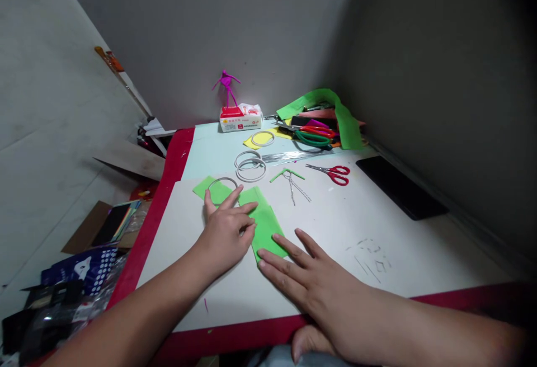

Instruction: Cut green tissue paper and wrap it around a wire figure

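Observation:
My left hand (229,230) grips a thin pale ring (222,179) between thumb and index finger, over a small green crepe paper piece (202,186). Its other fingers rest beside a larger green sheet (266,224). Fingertips of my right hand (312,277) lie spread at the sheet's near right end, pressing nothing else. Whether the two green parts join is hidden by my left hand. Behind the sheet lies a twisted wire figure (292,185), its arms wrapped in green.
More rings (250,170) lie farther back, one over yellow paper (253,142). Red-handled scissors (339,174), a wire bundle (293,156) and a dark tablet (400,187) lie on the right. A purple figure (226,84) stands on a small box (240,118) by the wall.

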The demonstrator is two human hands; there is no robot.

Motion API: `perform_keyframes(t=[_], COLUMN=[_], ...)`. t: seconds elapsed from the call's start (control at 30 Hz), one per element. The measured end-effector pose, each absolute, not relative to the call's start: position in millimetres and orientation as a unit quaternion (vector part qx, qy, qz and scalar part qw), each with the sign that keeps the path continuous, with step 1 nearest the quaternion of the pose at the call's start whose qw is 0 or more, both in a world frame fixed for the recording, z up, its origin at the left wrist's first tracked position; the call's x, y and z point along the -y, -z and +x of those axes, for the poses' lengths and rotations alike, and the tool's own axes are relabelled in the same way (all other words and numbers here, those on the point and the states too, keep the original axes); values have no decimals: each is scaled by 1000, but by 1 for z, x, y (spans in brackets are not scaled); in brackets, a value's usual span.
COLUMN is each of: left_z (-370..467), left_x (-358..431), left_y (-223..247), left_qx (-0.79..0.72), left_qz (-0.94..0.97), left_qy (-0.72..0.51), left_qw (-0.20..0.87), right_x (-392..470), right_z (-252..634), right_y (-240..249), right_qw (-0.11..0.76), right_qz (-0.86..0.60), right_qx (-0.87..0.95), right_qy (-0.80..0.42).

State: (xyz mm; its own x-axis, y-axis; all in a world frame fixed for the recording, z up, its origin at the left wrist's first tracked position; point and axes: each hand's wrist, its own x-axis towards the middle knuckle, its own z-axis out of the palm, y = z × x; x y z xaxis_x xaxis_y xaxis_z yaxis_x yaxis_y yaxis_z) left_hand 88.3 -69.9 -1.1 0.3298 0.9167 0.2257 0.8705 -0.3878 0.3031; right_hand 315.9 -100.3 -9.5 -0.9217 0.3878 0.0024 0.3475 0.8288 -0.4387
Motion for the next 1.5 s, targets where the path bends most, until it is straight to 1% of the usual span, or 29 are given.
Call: perform_keyframes(t=[0.13,0.2,0.23,0.3,0.43,0.57,0.67,0.87,0.97,1.1,1.3,1.5], left_z=[88,87,87,87,86,84,82,81,82,83,81,70], left_x=[71,71,71,71,71,70,69,65,63,62,61,56], left_y=[1,2,2,1,-1,-1,2,4,5,5,2,1], left_qx=[-549,-545,-543,-540,-536,-533,-526,-537,-565,-592,-601,-602], left_qz=[813,815,817,818,817,818,824,811,783,755,745,733], left_qy=[-185,-187,-189,-191,-194,-190,-185,-197,-207,-208,-210,-263], left_qw=[63,54,51,53,84,99,99,121,157,189,198,178], right_x=[89,66,51,18,-26,-30,-18,31,47,52,51,50], right_z=[320,321,322,323,324,322,321,298,284,275,274,274], right_y=[-11,-19,-21,-19,-7,-1,-9,-27,-19,-2,7,4], right_qw=[78,109,125,113,90,89,103,150,139,121,124,117], right_qz=[-187,-280,-360,-486,-537,-549,-541,-456,-416,-417,-420,-422], right_qx=[952,932,910,863,836,829,830,855,879,880,884,881], right_qy=[-230,-205,-162,-80,-63,-67,-89,-196,-189,-192,-164,-182])
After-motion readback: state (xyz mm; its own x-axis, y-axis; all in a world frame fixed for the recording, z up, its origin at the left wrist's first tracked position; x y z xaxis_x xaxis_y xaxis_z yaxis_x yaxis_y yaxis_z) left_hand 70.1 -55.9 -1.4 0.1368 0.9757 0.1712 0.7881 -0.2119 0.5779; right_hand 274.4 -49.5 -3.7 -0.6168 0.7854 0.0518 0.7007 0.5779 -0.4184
